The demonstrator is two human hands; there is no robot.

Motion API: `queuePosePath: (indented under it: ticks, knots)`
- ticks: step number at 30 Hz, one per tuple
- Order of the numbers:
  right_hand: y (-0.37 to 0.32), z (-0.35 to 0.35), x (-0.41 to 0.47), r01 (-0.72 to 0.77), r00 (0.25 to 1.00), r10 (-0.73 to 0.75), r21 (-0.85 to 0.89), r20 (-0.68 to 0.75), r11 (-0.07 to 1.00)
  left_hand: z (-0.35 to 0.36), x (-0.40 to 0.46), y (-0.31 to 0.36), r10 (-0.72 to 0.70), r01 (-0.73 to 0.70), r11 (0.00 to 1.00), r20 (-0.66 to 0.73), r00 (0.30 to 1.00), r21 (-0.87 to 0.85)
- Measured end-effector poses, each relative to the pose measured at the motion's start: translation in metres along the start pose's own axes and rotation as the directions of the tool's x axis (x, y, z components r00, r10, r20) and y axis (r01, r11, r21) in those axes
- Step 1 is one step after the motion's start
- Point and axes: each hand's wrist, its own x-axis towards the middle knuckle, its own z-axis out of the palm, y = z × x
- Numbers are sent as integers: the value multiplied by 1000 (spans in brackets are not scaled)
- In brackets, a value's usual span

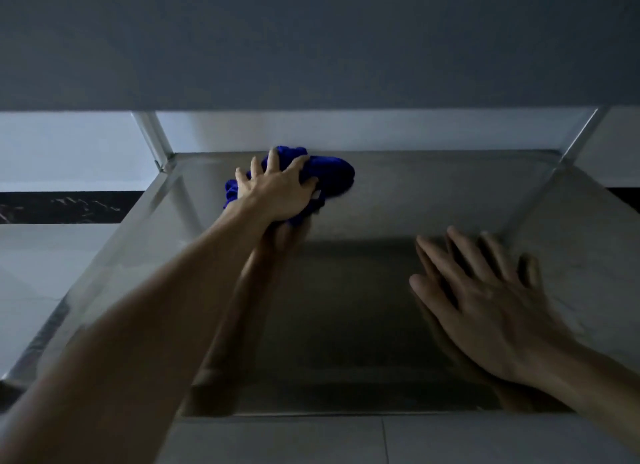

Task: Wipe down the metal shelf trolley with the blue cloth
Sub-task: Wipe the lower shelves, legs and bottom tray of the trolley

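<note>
Lower right of frame, nearest me: my right hand (491, 308) lies flat on the shelf (398, 200), fingers straight and spread wide, holding nothing. Its reflection shows in the metal under it. From lower left my left arm reaches up to mid-frame. My left hand (277, 190) sits on the cloth (332, 173), fingers spread and curled over the bunched blue fabric, pressing it onto the shelf near the back left corner. Cloth is upper centre-left, just beside the back rim. Posts (152, 134) rise at both back corners. Dim light. Above, a dark upper shelf (311, 41) fills the top of frame.
</note>
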Motion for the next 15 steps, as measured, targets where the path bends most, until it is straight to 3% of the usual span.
queuePosePath:
  ticks: [3,9,15]
  knots:
    - [-2,-3,0,0,1000,0,8,27,1000,5,18,31,-40,41,998,28,999,-49]
    - [-7,-5,-3,-7,1000,7,58,-5,998,10,6,95,349,-347,931,-3,937,-114]
    - [-4,-12,-6,26,995,-9,171,-97,985,11,-40,88,480,-475,870,10,877,-129]
